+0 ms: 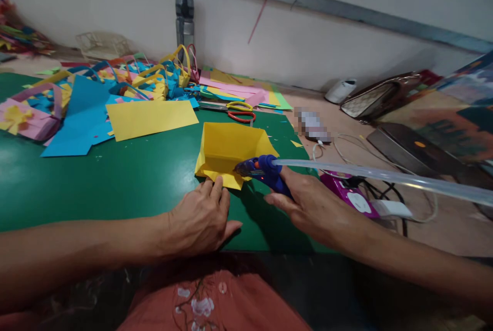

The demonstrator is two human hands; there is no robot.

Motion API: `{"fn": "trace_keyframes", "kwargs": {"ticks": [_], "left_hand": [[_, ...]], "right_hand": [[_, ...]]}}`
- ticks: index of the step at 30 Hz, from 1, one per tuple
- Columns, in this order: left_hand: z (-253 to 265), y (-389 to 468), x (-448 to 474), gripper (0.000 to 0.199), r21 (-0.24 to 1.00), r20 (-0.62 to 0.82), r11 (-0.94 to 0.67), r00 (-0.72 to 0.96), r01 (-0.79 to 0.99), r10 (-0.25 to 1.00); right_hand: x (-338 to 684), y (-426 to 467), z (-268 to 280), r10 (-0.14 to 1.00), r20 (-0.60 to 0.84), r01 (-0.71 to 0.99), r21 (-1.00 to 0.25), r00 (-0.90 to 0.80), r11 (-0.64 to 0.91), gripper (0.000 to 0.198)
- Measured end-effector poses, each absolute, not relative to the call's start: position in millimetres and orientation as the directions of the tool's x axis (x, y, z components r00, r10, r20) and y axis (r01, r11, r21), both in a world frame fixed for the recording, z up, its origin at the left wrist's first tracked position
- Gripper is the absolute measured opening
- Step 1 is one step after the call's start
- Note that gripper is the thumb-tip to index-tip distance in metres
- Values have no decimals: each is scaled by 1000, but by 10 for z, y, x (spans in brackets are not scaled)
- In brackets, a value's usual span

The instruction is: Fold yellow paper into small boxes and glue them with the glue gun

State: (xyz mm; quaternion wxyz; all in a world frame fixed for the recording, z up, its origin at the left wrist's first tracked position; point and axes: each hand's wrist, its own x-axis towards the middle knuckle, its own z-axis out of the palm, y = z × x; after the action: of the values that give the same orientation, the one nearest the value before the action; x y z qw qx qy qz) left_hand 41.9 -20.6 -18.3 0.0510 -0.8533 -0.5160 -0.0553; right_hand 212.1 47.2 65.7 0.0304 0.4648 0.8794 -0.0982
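Observation:
A folded yellow paper box (233, 143) stands on the green board, its top open and a flap folded outward at the near side. My left hand (204, 213) lies by its near edge, fingertips touching the flap and thumb apart. My right hand (304, 197) is closed around a blue glue gun (265, 167). The gun's nozzle points left, over the flap at the box's near right. A long clear glue stick (370, 174) runs from the gun's back toward the right edge of the view. Part of the right hand's grip is hidden behind the gun.
Scissors (231, 109) with red and yellow handles lie behind the box. Left are a yellow sheet (154, 118), a blue sheet (77, 120) and several small paper baskets (31, 110). A purple power strip (348, 195), cables and a phone (311, 125) lie to the right.

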Motion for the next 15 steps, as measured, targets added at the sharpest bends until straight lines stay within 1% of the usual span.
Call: {"fn": "trace_keyframes", "kwargs": {"ticks": [6, 15], "left_hand": [[-195, -214, 421, 58, -32, 154, -452, 451, 891, 879], [-170, -212, 423, 58, -49, 153, -458, 460, 887, 875]], "right_hand": [[2183, 487, 663, 814, -177, 833, -116, -554, 542, 4], [2238, 464, 709, 796, -183, 814, -51, -577, 579, 9]]}}
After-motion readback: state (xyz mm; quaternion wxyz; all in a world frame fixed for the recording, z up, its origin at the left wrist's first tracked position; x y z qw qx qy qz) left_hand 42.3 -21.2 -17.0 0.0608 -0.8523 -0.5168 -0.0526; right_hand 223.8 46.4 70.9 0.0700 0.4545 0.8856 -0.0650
